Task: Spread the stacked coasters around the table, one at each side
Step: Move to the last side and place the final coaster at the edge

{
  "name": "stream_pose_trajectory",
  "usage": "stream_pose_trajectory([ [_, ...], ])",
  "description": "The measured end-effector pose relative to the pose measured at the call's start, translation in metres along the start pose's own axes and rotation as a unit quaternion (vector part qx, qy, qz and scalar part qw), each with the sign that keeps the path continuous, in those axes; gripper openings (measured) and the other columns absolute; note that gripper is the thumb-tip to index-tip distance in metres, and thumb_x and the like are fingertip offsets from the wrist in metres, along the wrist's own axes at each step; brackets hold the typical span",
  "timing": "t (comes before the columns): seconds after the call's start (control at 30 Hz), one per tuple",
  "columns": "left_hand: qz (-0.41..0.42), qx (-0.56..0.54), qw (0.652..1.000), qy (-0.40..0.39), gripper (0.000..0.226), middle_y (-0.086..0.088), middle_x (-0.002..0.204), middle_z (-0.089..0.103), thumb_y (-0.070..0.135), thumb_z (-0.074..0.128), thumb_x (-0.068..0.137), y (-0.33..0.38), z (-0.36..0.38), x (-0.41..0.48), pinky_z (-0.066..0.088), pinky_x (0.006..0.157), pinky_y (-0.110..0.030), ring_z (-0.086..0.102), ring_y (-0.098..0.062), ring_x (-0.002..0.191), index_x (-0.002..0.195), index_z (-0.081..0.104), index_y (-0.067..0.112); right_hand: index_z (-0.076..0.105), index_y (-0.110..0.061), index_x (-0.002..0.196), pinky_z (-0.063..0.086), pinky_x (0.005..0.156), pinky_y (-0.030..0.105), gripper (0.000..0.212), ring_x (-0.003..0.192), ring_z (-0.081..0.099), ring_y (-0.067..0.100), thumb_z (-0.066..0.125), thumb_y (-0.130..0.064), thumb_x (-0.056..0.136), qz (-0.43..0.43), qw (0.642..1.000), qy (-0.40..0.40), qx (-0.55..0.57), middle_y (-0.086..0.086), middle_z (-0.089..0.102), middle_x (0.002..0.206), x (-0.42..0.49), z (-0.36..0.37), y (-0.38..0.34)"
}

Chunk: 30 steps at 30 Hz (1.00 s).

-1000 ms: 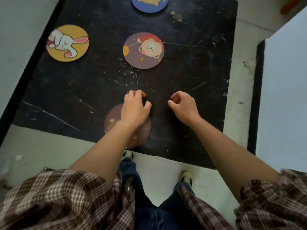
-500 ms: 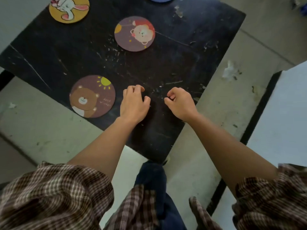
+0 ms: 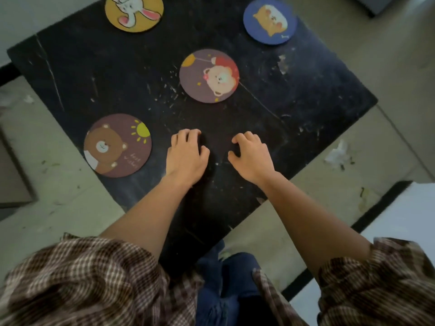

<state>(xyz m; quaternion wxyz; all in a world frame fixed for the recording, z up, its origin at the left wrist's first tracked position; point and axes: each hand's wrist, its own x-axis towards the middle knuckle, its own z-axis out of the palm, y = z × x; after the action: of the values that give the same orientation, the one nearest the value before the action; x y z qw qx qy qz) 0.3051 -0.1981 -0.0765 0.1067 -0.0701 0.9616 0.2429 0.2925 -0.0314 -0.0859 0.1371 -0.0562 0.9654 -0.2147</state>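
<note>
Four coasters lay flat on black desk (image 3: 94, 74): rabbit coaster (image 3: 134, 12) upper left, blue coaster (image 3: 270, 20) upper right, balloon coaster (image 3: 209, 75) centre, bear coaster (image 3: 117, 145) left. Left hand (image 3: 187, 156) and right hand (image 3: 253, 156) rested lower centre, fingers curled, grip released, grasping nothing.

Rabbit coaster (image 3: 134, 12) — top cut off by frame edge

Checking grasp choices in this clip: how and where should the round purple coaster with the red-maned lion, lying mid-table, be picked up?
The round purple lion coaster lies flat on the scratched black table, so probably only its thin rim offers a hold. Its near edge faces the right hand; likely best to come from there, lift that edge with the fingertips, then pinch.
</note>
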Motion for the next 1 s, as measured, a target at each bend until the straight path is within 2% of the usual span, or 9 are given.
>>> stream_pose_trajectory([
  [0.27, -0.087, 0.026, 0.996, 0.019, 0.043, -0.011, 0.137, 0.041, 0.027, 0.045, 0.090, 0.025, 0.010, 0.024, 0.039, 0.096, -0.048, 0.035, -0.031, 0.125, 0.131, 0.044, 0.013, 0.052, -0.013, 0.120, 0.041, 0.085, 0.040, 0.036, 0.109, 0.049, 0.026, 0.056, -0.028, 0.088, -0.096, 0.993, -0.026, -0.059, 0.007, 0.055, 0.118, 0.065, -0.027, 0.019],
  [0.37, -0.132, 0.024, 0.990, 0.035, 0.044, -0.012, 0.138, 0.040, 0.027, 0.045, 0.091, 0.043, 0.016, 0.033, 0.039, 0.097, -0.048, 0.035, -0.031, 0.125, 0.132, 0.043, 0.013, 0.051, -0.014, 0.121, 0.042, 0.089, 0.040, 0.036, 0.111, 0.049, 0.025, 0.054, -0.030, 0.089, -0.136, 0.985, -0.053, -0.090, 0.006, 0.053, 0.120, 0.084, -0.037, 0.029],
  [0.5, -0.194, 0.015, 0.979, 0.067, 0.044, -0.013, 0.139, 0.040, 0.027, 0.047, 0.091, 0.065, 0.024, 0.043, 0.039, 0.097, -0.049, 0.036, -0.033, 0.125, 0.132, 0.042, 0.013, 0.049, -0.013, 0.124, 0.041, 0.093, 0.043, 0.039, 0.115, 0.048, 0.026, 0.053, -0.031, 0.090, -0.202, 0.968, -0.088, -0.121, 0.007, 0.052, 0.125, 0.110, -0.053, 0.040],
  [0.63, -0.220, 0.014, 0.971, 0.090, 0.046, -0.016, 0.138, 0.039, 0.027, 0.051, 0.089, 0.085, 0.033, 0.052, 0.039, 0.094, -0.050, 0.036, -0.036, 0.124, 0.131, 0.042, 0.012, 0.050, -0.012, 0.122, 0.041, 0.090, 0.042, 0.037, 0.114, 0.048, 0.027, 0.052, -0.029, 0.090, -0.275, 0.945, -0.099, -0.148, 0.009, 0.053, 0.123, 0.130, -0.066, 0.053],
  [0.9, -0.259, 0.013, 0.957, 0.129, 0.044, -0.018, 0.138, 0.038, 0.026, 0.049, 0.091, 0.085, 0.027, 0.082, 0.040, 0.093, -0.049, 0.034, -0.037, 0.123, 0.132, 0.040, 0.011, 0.048, -0.010, 0.118, 0.042, 0.090, 0.042, 0.035, 0.113, 0.048, 0.027, 0.053, -0.028, 0.089, -0.277, 0.949, -0.101, -0.116, 0.010, 0.052, 0.122, 0.173, -0.077, 0.051],
  [1.0, -0.256, 0.005, 0.956, 0.141, 0.046, -0.018, 0.136, 0.041, 0.028, 0.050, 0.092, 0.078, 0.020, 0.100, 0.040, 0.093, -0.047, 0.034, -0.036, 0.122, 0.133, 0.039, 0.010, 0.048, -0.010, 0.118, 0.046, 0.090, 0.042, 0.037, 0.112, 0.049, 0.027, 0.056, -0.029, 0.088, -0.244, 0.963, -0.081, -0.079, 0.011, 0.052, 0.121, 0.190, -0.078, 0.045],
])
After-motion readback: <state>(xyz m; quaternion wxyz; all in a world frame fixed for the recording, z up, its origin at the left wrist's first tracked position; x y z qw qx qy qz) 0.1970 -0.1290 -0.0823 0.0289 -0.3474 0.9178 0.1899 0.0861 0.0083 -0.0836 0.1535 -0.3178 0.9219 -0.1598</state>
